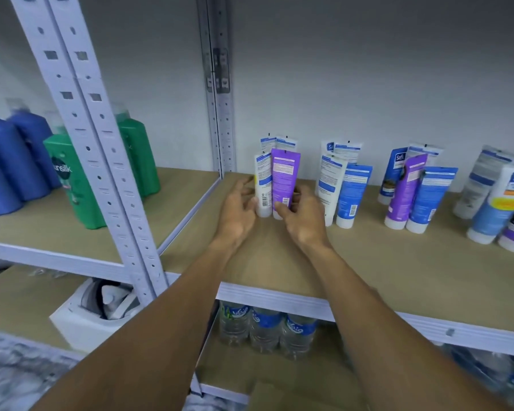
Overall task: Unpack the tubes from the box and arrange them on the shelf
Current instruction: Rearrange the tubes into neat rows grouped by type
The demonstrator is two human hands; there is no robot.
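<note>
Hidden: two rear tubes (pixel 276 143) stood behind the front pair, only their crimped tops showing. The right hand's fingers went out of sight behind the purple tube (pixel 284 176).
Cut off: the far-right clump (pixel 499 203) was blurred and ran out of frame.
Hard to make out: a white thing (pixel 80 318) on the lower left board. Water bottles (pixel 264 324) sat half under the shelf edge.
Left hand (pixel 238 212): fingers spread and loose, thumb touching the white tube (pixel 263 185) from its left.
Right hand (pixel 304 218): pinched the purple tube low down, thumb on its front.
Tubes: all stood cap-down on the shelf (pixel 398 262) in four clumps. The handled pair was in the leftmost, touching side by side, near the back post (pixel 223 114).
Surface: tan board, pale metal rim.
Room: plain grey wall (pixel 368 69). Green bottles (pixel 72 185) and blue bottles (pixel 9 161) stood in the next bay to the left.
</note>
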